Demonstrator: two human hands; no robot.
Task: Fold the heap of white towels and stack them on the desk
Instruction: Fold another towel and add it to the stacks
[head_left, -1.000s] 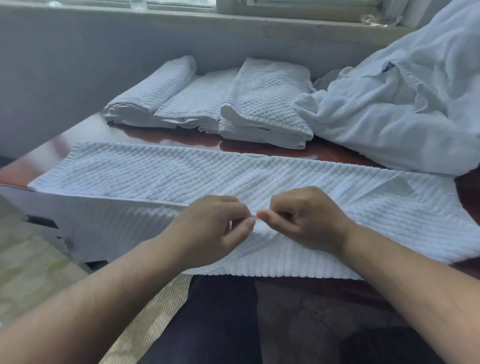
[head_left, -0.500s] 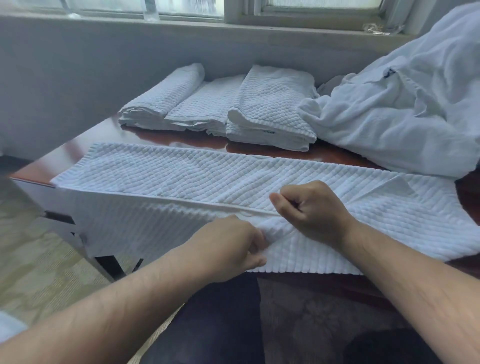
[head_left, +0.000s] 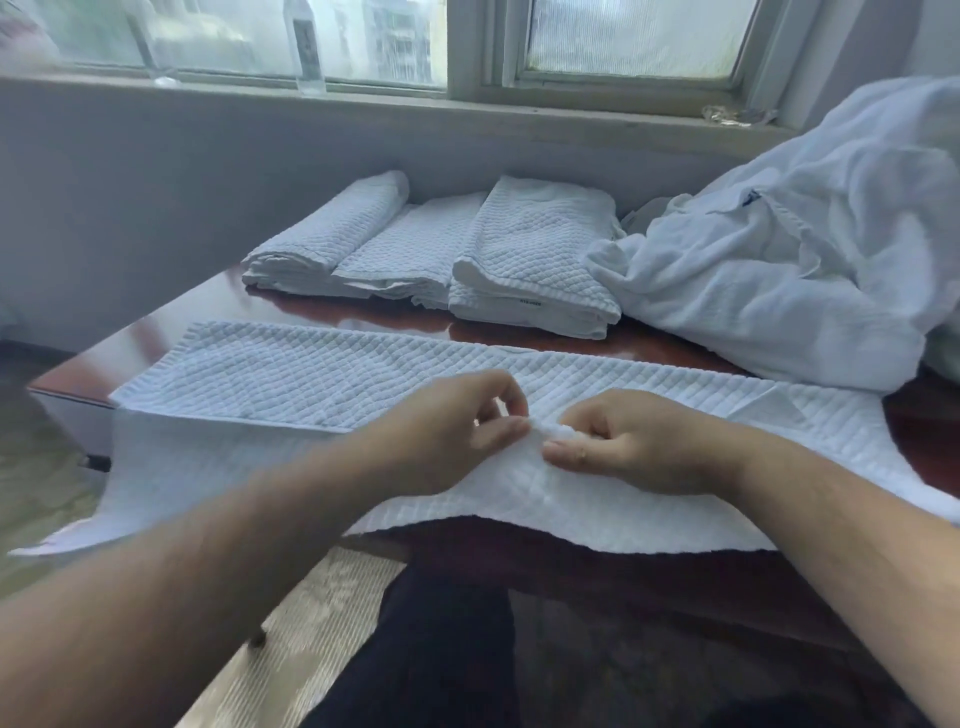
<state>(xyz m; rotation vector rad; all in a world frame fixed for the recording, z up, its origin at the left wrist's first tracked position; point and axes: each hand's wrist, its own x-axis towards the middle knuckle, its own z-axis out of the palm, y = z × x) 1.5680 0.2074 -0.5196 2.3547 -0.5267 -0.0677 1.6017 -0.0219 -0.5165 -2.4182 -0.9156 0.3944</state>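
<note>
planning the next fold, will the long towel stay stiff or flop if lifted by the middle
Likely floppy: the towel droops over the desk edge at left. Probably light: the left hand and right hand merely pinch its middle up.

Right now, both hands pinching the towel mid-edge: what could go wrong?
1. The left hand and right hand pinch the towel close together. Its ends are free, so the fold may skew.
2. The towel's left end overhangs the desk corner, and its weight could drag it off.
3. The heap sits right by the towel's right end, where a corner is turned over. It might get caught.
</note>
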